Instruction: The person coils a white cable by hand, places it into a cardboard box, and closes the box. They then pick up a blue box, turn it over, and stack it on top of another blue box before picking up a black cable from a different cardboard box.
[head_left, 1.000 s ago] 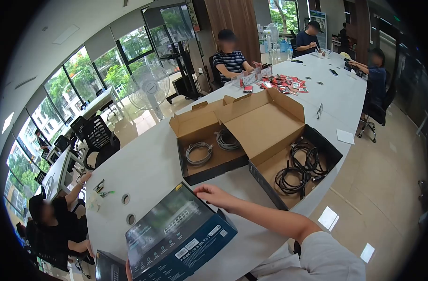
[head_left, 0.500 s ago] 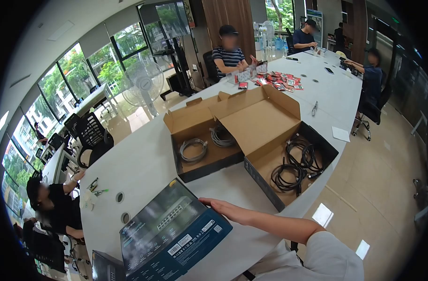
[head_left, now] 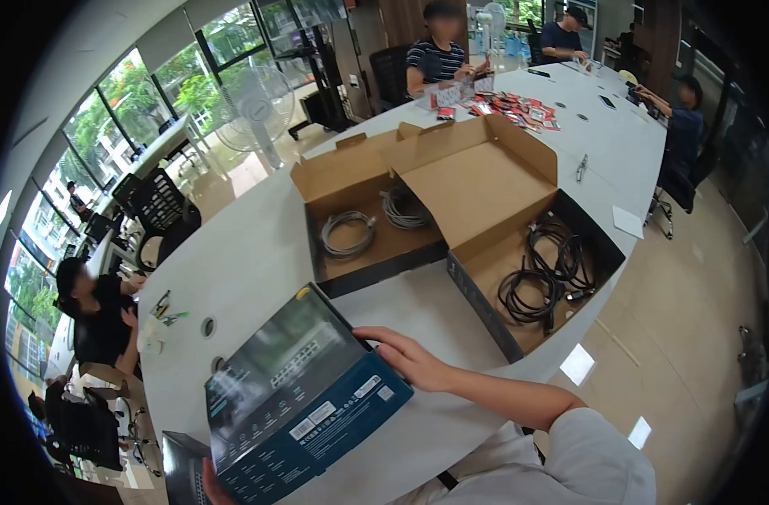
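Observation:
A closed network switch box (head_left: pixel 292 396), dark on top with a teal side and printed labels, stands tilted at the near part of the table. My right hand (head_left: pixel 409 358) grips its right end, the thumb side along the top edge. At the lower left my left hand (head_left: pixel 216 486) presses against the other end; most of that hand is hidden. Beyond are two open cardboard boxes. Coiled grey cables (head_left: pixel 348 235) lie in the left open box (head_left: pixel 376 273), and coiled black cables (head_left: pixel 532 295) in the right open box (head_left: pixel 485 307).
Another dark box (head_left: pixel 180 459) sits at the lower left. Red packets (head_left: pixel 519 111) are heaped at the far side near a seated person in stripes (head_left: pixel 435 59). Small tools (head_left: pixel 161 307) lie by a person at the left (head_left: pixel 98 303). A white sheet (head_left: pixel 627 222) lies at the right edge.
My left hand has come into view at the box's lower left end. The right hand reaches further over the right end. The camera view has tipped down slightly.

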